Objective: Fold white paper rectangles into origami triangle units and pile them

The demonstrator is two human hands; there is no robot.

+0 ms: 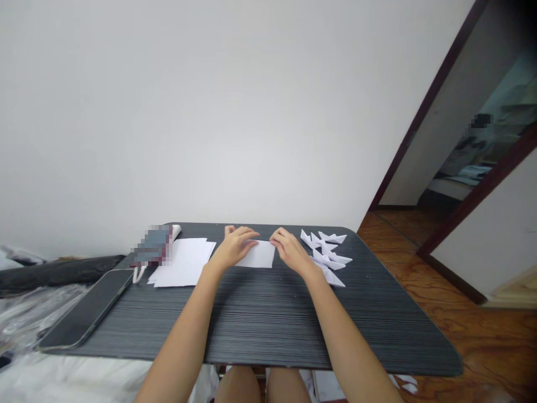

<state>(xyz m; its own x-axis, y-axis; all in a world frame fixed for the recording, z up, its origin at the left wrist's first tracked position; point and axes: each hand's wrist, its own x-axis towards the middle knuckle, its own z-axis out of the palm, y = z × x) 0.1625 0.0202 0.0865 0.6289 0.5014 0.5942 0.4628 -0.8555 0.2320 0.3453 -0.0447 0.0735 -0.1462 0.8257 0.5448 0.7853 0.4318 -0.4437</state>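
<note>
A small white sheet of paper (259, 256) lies between my hands on the dark table. My left hand (235, 246) is at its upper left side, thumb against the paper and the index finger stretched just beyond its top edge. With thumb and fingers pressed together, my right hand (289, 249) pinches the sheet's upper right corner. Close beside my right hand is a group of several folded white paper shapes (331, 258) with pointed ends, partly covered by my right wrist. Left of my left hand rests a stack of white paper sheets (184, 263).
The black ribbed table (268, 319) stands against a white wall (260, 112). At its left edge lie a dark phone (88, 308) and a red-edged, blurred-out device (155, 246) with a white cable (140, 273). A doorway and wooden floor (403, 252) are to the right.
</note>
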